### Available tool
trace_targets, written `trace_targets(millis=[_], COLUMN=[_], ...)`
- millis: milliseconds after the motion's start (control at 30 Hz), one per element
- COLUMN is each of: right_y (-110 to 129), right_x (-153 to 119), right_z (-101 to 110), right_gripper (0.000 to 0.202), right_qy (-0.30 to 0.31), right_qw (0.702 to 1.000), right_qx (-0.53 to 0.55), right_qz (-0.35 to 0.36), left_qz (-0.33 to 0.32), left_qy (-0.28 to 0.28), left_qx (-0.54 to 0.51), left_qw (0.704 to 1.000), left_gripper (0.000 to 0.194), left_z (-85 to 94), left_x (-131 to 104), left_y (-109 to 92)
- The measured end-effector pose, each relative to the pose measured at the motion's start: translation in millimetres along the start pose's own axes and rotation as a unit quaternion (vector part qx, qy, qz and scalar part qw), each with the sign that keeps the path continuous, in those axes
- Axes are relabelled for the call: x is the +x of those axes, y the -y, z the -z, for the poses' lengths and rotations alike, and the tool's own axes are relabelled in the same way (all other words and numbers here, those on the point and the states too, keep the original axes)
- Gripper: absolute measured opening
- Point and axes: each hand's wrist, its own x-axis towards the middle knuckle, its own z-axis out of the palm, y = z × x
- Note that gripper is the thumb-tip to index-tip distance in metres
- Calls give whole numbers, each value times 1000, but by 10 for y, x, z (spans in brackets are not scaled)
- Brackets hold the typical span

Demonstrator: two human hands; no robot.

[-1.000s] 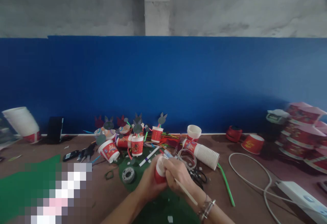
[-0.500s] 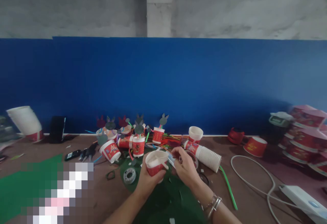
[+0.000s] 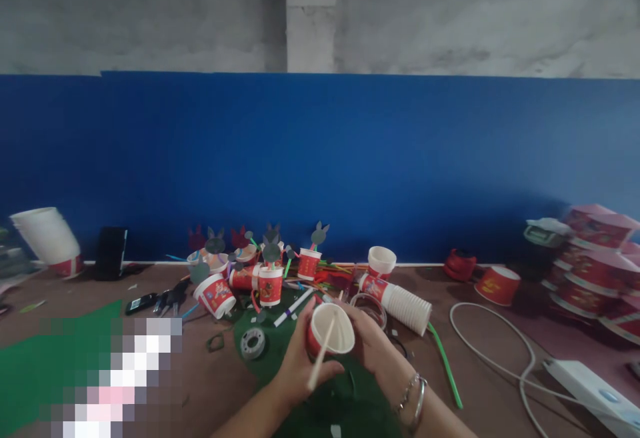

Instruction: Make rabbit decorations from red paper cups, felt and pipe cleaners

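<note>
My left hand [image 3: 297, 365] is wrapped around a red-and-white paper cup [image 3: 333, 328], its thumb along the near side. The cup's mouth tilts toward me, showing its white inside. A pale narrow stick [image 3: 323, 355] crosses the rim and points down toward me. On the cup's right side, my right hand [image 3: 369, 338] closes against it, its fingertips partly hidden behind. Beyond my hands lies a white marker [image 3: 294, 307] with dark ends. A roll of tape [image 3: 253, 343] rests on the green mat [image 3: 280, 405] left of my hands.
Paper cups with grey animal-head cutouts [image 3: 271, 285] crowd the back. A nested cup stack [image 3: 407, 308] lies on its side at right, near a green pipe cleaner [image 3: 446, 366]. A white cable [image 3: 493, 305] loops by a power strip [image 3: 593, 391]. A phone [image 3: 111, 253] leans left.
The cup has moved right and tipped toward me. My right hand has come from the marker area to the cup's side. The marker now shows fully on the table.
</note>
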Motion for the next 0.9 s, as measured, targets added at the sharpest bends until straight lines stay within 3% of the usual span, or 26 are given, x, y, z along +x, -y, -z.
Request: trace_targets(millis=[67, 167, 267, 400, 567, 800, 900], right_y=[-19, -58, -61, 35, 262, 482, 531], right_x=[20, 21, 12, 89, 227, 126, 114], right_z=[-7, -17, -14, 109, 454, 624, 688], right_gripper=[22, 15, 16, 15, 20, 25, 23], right_qy=[-21, -48, -45, -138, -243, -308, -307], right_qw=[999, 997, 997, 984, 946, 886, 884], right_qx=[39, 63, 59, 66, 85, 17, 10], right_qz=[-5, 18, 24, 86, 197, 346, 353], left_qz=[-7, 2, 1, -15, -33, -40, -14], left_qy=[-39, -94, -135, -142, -176, -121, -136], left_qx=[39, 113, 120, 108, 103, 71, 56], left_qw=[998, 989, 983, 984, 978, 989, 989], left_gripper=[83, 53, 35, 34, 39, 40, 43], left_z=[-9, 8, 45, 81, 66, -43, -41], left_x=[27, 70, 96, 115, 118, 40, 40], left_y=[28, 93, 127, 71, -8, -45, -32])
